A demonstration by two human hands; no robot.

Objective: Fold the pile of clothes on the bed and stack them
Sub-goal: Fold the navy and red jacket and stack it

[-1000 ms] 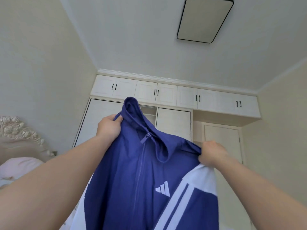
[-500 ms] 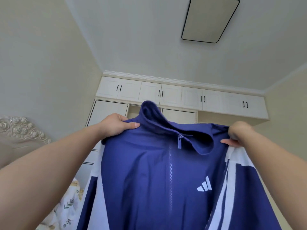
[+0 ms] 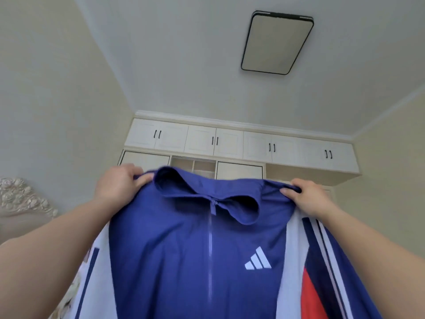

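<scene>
A blue zip-up jacket (image 3: 184, 249) with a white three-stripe logo, white side panels and a red patch on its right sleeve hangs in front of me, front facing me, collar up. My left hand (image 3: 119, 185) grips the jacket's left shoulder. My right hand (image 3: 308, 196) grips its right shoulder. The jacket is stretched flat between both hands at chest height. The pile of clothes is hidden below the jacket.
A white wardrobe (image 3: 230, 143) with upper cabinets fills the far wall. A carved headboard (image 3: 20, 199) stands at the left. A strip of floral bedding (image 3: 71, 293) shows at the lower left. A ceiling lamp (image 3: 276, 42) is overhead.
My hands have spread apart and levelled, pulling the jacket's shoulders wide. The jacket turned from slanted to hanging straight, and the red sleeve patch came into view.
</scene>
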